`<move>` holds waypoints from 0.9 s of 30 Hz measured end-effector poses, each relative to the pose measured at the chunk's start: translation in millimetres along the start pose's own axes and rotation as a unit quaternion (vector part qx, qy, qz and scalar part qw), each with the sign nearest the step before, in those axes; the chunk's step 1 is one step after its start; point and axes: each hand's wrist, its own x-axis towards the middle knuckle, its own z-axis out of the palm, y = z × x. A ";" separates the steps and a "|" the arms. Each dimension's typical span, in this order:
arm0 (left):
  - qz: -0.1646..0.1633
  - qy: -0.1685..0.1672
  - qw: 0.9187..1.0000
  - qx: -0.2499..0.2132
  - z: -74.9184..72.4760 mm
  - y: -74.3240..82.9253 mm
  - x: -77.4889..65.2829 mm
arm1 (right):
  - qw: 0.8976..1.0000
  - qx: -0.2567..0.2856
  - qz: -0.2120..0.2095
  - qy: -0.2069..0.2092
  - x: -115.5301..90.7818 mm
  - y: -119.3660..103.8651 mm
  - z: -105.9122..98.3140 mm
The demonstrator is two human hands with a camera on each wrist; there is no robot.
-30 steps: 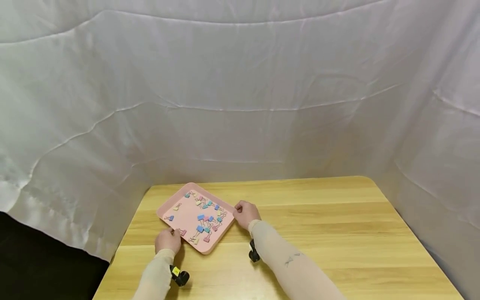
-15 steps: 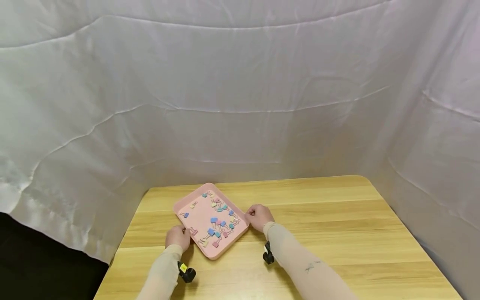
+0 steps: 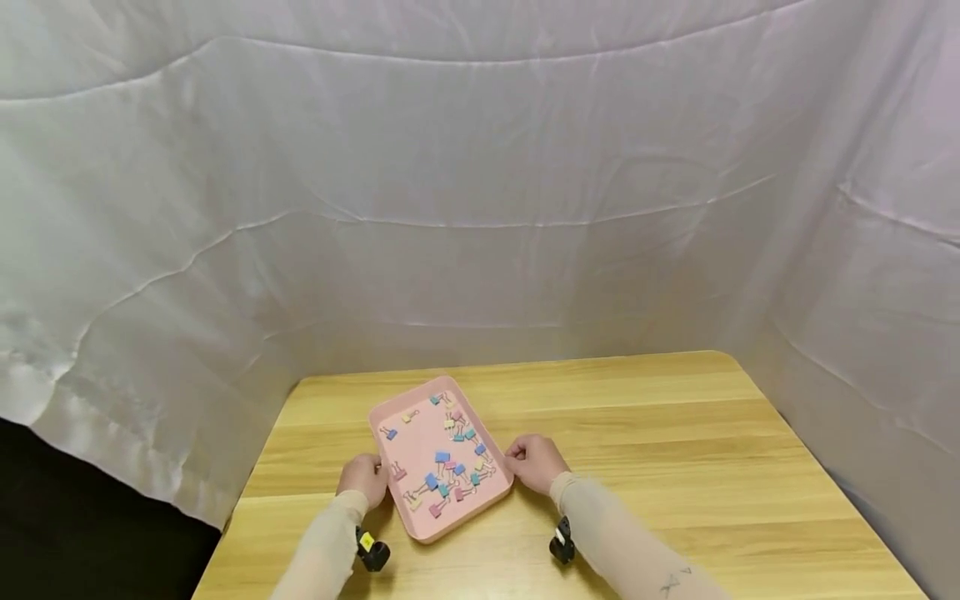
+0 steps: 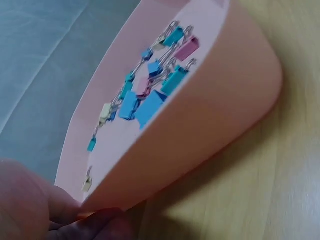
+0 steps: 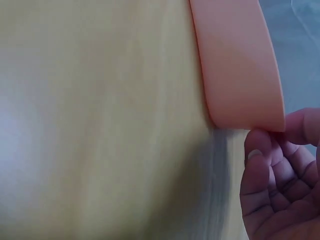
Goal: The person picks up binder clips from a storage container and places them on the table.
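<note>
A shallow pink tray [image 3: 408, 403] sits at an angle on the table, with several binder clips [image 4: 130, 105] in blue, teal, pink and yellow lying loose in it. My left hand [image 3: 363, 479] pinches the tray's left wall; in the left wrist view its thumb and fingers meet at the rim. On the other side, my right hand [image 3: 537, 462] pinches the right corner, and the right wrist view shows thumb and curled fingers [image 5: 257, 175] at the end of the tray wall [image 5: 240, 70]. Most clips are gathered toward the near and right sides.
The wooden table [image 3: 675, 467] extends to the right of the tray. Pale grey fabric [image 3: 487, 275] hangs behind it and along both sides. A small black wrist camera [image 3: 372, 552] is strapped to the left wrist, another black camera [image 3: 562, 542] to the right.
Both hands have moved the tray to the right and somewhat nearer, turning it so that its long sides stand steeper in the head view. The clips have travelled with it.
</note>
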 end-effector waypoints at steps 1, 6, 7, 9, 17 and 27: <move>-0.002 -0.004 1.000 0.001 -1.4 -0.6 0.0 | 1.000 0.004 -0.003 -0.004 -3.7 -1.2 1.0; 0.011 -0.012 1.000 0.008 -7.3 -4.4 0.4 | 0.999 0.035 0.003 -0.017 -22.0 -9.5 6.9; 0.018 -0.012 1.000 0.009 -8.1 -5.3 0.2 | 0.999 0.039 0.004 -0.017 -25.6 -10.5 8.3; 0.030 -0.010 0.999 0.014 -9.5 -8.2 -0.8 | 0.998 0.050 0.004 -0.022 -32.0 -12.5 10.8; 0.054 -0.015 0.998 0.027 -18.5 -15.5 0.4 | 0.997 0.074 0.006 -0.038 -46.4 -22.2 19.6; 0.052 -0.007 0.998 0.028 -20.4 -16.2 -0.5 | 0.989 0.120 0.022 -0.086 -68.3 -37.0 24.7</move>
